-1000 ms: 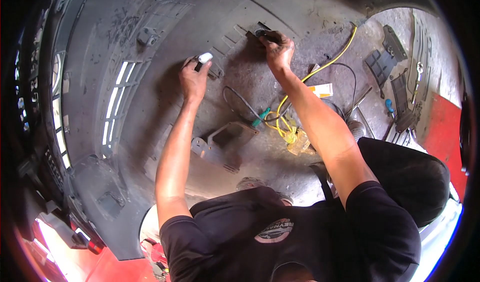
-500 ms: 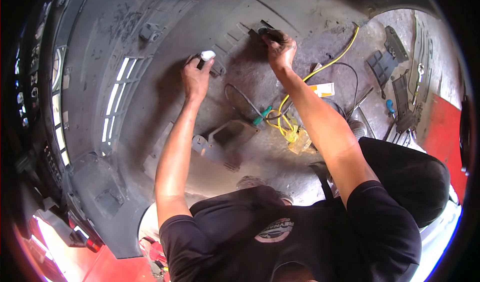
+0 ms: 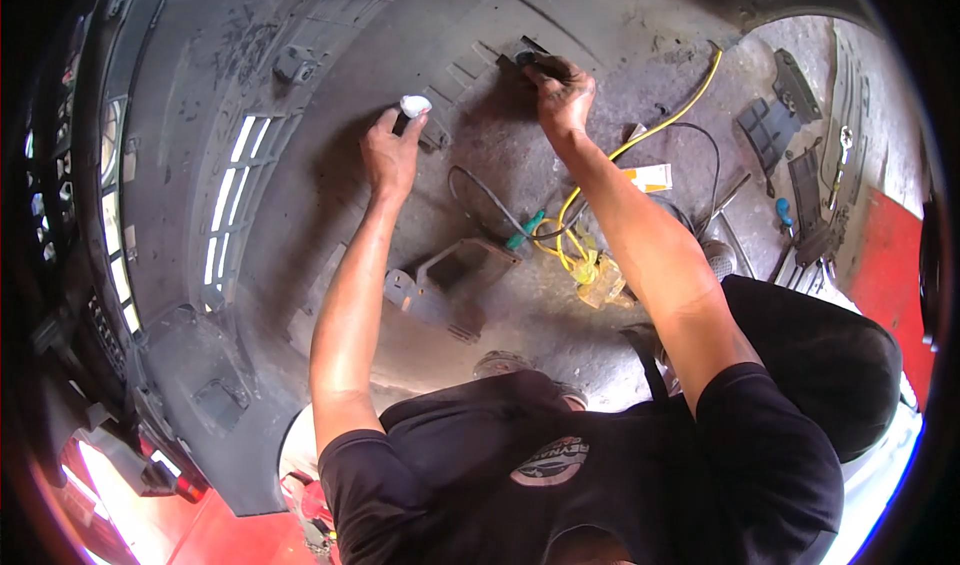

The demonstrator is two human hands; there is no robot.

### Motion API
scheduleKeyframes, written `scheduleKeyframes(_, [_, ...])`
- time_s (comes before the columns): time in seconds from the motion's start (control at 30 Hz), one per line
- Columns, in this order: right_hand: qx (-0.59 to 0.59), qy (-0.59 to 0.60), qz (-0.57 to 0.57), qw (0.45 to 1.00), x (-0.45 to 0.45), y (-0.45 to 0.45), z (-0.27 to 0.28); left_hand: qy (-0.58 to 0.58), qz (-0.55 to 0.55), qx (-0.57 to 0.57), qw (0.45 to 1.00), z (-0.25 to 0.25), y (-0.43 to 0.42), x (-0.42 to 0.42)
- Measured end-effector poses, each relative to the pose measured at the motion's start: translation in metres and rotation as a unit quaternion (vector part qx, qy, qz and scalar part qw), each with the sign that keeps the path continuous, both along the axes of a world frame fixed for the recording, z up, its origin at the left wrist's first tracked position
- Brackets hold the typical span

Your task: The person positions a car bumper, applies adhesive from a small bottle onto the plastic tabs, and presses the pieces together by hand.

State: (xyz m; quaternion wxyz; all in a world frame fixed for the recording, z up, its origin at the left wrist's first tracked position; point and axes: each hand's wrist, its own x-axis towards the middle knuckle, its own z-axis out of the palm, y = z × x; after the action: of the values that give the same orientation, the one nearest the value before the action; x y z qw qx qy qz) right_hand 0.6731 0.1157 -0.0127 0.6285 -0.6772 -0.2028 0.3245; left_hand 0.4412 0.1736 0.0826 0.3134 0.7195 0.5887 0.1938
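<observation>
Before us curves a large dark-grey moulded plastic panel (image 3: 460,15), a long, thin yellow cable (image 3: 657,131) lying near it. Our left hand (image 3: 392,155) pinches a small, rounded white piece (image 3: 415,106) over the panel; our right hand (image 3: 565,95) pinches a small black piece (image 3: 525,58), whether touching that surface we cannot tell.

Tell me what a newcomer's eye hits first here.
Probably the white-topped object pinched in the left hand, upper picture, just left of centre. Next, likely the bright yellow cord curving past the right forearm, then the red surface near the right edge.
</observation>
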Motion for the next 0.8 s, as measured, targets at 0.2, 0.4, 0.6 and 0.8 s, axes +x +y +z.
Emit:
scheduleKeyframes(0.2, [-0.014,-0.023,-0.024,0.999,-0.003,-0.001,0.008,-0.013,-0.028,0.054,0.998,0.000,0.003,0.008])
scheduleKeyframes(0.4, [-0.005,-0.055,-0.018,0.998,-0.003,-0.001,0.011,-0.013,-0.117,0.080,0.990,0.014,0.018,0.029])
scheduleKeyframes(0.6, [-0.014,-0.052,-0.020,0.998,-0.004,-0.002,0.017,0.016,-0.174,0.124,0.977,0.000,0.020,0.057])
scheduleKeyframes(0.8, [0.006,-0.058,-0.020,0.998,-0.005,-0.002,0.014,0.057,-0.226,0.154,0.960,-0.002,0.021,0.073])
